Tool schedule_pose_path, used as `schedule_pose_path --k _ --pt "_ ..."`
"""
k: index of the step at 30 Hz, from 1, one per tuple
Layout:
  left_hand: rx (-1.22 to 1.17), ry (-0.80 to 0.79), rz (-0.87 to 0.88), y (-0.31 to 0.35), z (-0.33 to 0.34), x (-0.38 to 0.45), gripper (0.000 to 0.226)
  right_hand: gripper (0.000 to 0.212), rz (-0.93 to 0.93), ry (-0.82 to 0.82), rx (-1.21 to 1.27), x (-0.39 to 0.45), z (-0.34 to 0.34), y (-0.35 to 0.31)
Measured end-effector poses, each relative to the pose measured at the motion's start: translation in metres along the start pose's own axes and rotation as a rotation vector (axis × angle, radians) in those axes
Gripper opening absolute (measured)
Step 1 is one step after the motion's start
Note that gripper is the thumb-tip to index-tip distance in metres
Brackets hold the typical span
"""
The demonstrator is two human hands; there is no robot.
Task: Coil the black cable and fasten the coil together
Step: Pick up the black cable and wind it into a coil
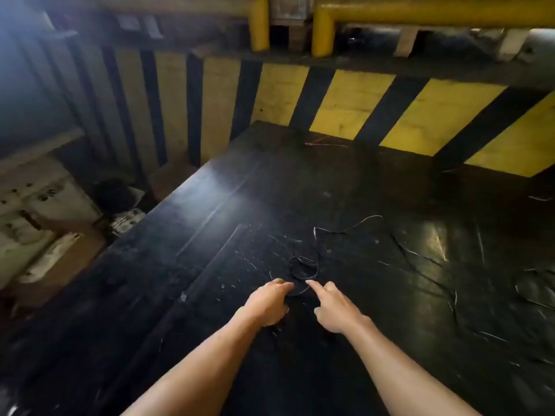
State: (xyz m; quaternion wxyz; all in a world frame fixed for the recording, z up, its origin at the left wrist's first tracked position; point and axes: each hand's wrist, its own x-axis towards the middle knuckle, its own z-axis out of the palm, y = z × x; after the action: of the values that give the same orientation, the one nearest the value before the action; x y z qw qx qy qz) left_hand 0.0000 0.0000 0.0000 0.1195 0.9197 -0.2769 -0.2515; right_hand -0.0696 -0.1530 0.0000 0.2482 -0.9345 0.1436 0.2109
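Note:
A thin black cable (pixel 303 267) lies on the black table (pixel 210 235), partly wound into a small loop just beyond my fingertips. A loose tail runs back and to the right, toward the table's middle. My left hand (pixel 267 301) rests on the table, fingers curled, its tips at the near left part of the cable. My right hand (pixel 333 307) has the index finger stretched out and touching the cable's near strand; the other fingers are folded. Whether either hand pinches the cable is hard to see against the dark surface.
Several thin wire scraps (pixel 420 256) lie scattered on the right half of the table. A yellow and black striped barrier (pixel 345 106) stands behind it, with yellow pipes (pixel 259 25) above. Left of the table's edge are white boxes and clutter (pixel 39 223) lower down.

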Motion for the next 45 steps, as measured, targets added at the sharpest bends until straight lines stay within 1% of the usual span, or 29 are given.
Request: schedule_pose_path --k 2,3,6,8,10,12,14,17,18,20,21,22,24,25,27,28,30,32,33,34,35,37,38,39,40,41,43,44,45 --pt "0.027 -0.007 -0.01 0.004 0.001 0.002 0.051 0.063 0.028 -0.015 -0.1 0.004 -0.003 -0.001" --pt "0.046 -0.024 -0.019 0.006 0.003 0.0 0.044 0.058 0.036 -0.027 -0.156 0.004 -0.004 0.0" --pt "0.048 -0.13 -0.048 0.008 0.008 -0.009 0.022 0.026 0.051 -0.072 -0.257 -0.004 -0.009 0.006" --pt "0.019 -0.193 -0.007 0.011 0.001 -0.017 0.025 0.016 0.043 -0.093 -0.229 -0.017 -0.009 0.015" --pt "0.01 -0.207 0.048 0.02 -0.02 -0.025 0.039 0.016 0.026 -0.05 -0.15 -0.033 -0.017 0.023" --pt "0.083 -0.159 0.127 0.032 -0.053 -0.033 0.045 0.017 -0.032 0.073 -0.052 -0.048 -0.04 0.023" --pt "0.147 -0.101 0.205 0.052 -0.097 -0.042 0.043 0.017 -0.115 0.247 0.026 -0.061 -0.079 0.014" --pt "0.056 -0.089 0.279 0.092 -0.169 -0.065 0.042 0.018 -0.257 0.536 0.1 -0.082 -0.153 -0.006" --pt "-0.003 -0.083 0.323 0.106 -0.194 -0.078 0.046 0.019 -0.278 0.602 0.113 -0.092 -0.179 -0.014" --pt "-0.19 -0.047 0.452 0.133 -0.238 -0.11 0.051 0.025 -0.285 0.659 0.144 -0.116 -0.221 -0.028" --pt "-0.364 -0.051 0.533 0.145 -0.254 -0.126 0.053 0.029 -0.29 0.668 0.145 -0.129 -0.236 -0.034" --pt "-0.598 -0.084 0.608 0.156 -0.266 -0.139 0.054 0.031 -0.297 0.674 0.144 -0.139 -0.247 -0.039" --pt "-1.097 -0.183 0.721 0.177 -0.282 -0.157 0.045 0.031 -0.309 0.681 0.176 -0.154 -0.258 -0.047" --pt "-1.288 -0.183 0.767 0.187 -0.286 -0.165 0.041 0.031 -0.305 0.666 0.192 -0.161 -0.258 -0.05" --pt "-1.545 -0.08 0.855 0.206 -0.296 -0.17 0.034 0.033 -0.293 0.612 0.168 -0.174 -0.252 -0.051" --pt "-1.623 0.009 0.88 0.213 -0.301 -0.17 0.032 0.033 -0.287 0.59 0.136 -0.18 -0.248 -0.048" --pt "-1.653 0.243 0.888 0.22 -0.312 -0.171 0.029 0.031 -0.274 0.584 0.076 -0.194 -0.241 -0.039" --pt "-1.548 0.471 0.845 0.216 -0.321 -0.167 0.027 0.028 -0.264 0.615 0.045 -0.209 -0.243 -0.027" --pt "-1.438 0.573 0.807 0.212 -0.322 -0.162 0.028 0.029 -0.26 0.629 0.029 -0.218 -0.248 -0.022" --pt "-1.237 0.651 0.751 0.205 -0.322 -0.153 0.032 0.03 -0.259 0.644 0.01 -0.228 -0.255 -0.017" --pt "-0.956 0.672 0.683 0.198 -0.32 -0.144 0.037 0.031 -0.263 0.666 -0.003 -0.238 -0.264 -0.012" --pt "-0.347 0.559 0.539 0.183 -0.312 -0.123 0.048 0.032 -0.282 0.745 -0.012 -0.259 -0.286 -0.003" --pt "-0.101 0.469 0.495 0.177 -0.309 -0.116 0.052 0.031 -0.291 0.804 -0.011 -0.269 -0.298 0.002" --pt "0.04 0.375 0.47 0.176 -0.305 -0.116 0.051 0.03 -0.298 0.866 -0.006 -0.278 -0.31 0.007" --pt "0.067 0.286 0.449 0.177 -0.302 -0.12 0.047 0.029 -0.304 0.925 0.005 -0.286 -0.323 0.013" --pt "-0.003 0.188 0.434 0.179 -0.299 -0.127 0.04 0.03 -0.3 0.977 0.018 -0.291 -0.334 0.019" --pt "-0.371 -0.079 0.384 0.186 -0.292 -0.145 0.028 0.034 -0.272 1.053 0.029 -0.296 -0.352 0.027" --pt "-0.502 -0.241 0.383 0.188 -0.289 -0.152 0.03 0.035 -0.258 1.091 0.021 -0.295 -0.358 0.029" --pt "-0.545 -0.398 0.411 0.192 -0.285 -0.158 0.036 0.035 -0.245 1.139 0.013 -0.293 -0.362 0.031"
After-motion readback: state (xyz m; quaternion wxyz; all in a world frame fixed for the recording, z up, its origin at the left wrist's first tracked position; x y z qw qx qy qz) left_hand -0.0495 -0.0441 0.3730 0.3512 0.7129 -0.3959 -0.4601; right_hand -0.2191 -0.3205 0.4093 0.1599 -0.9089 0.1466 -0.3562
